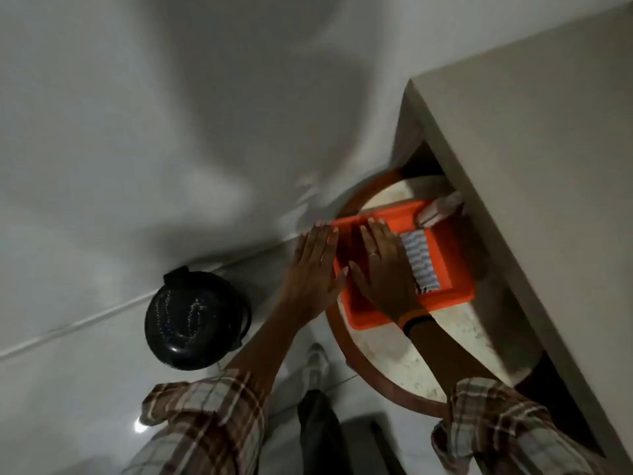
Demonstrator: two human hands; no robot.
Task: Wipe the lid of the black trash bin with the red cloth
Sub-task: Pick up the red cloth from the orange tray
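Spread flat, the left hand [313, 269] and right hand [383, 269] cover the orange tray [445, 265], hiding any red cloth; the glossy round black bin lid [193, 317] stands apart.

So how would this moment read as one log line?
left hand: flat at orange plastic tray edge | right hand: flat inside tray | round black trash bin: untouched

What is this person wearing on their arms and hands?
Both arms wear loose plaid sleeves in brown, cream and grey, pushed up so the forearms are bare. The right hand has a thin ring on one finger and an orange and black band at the wrist. The left hand wears nothing that shows. No gloves.
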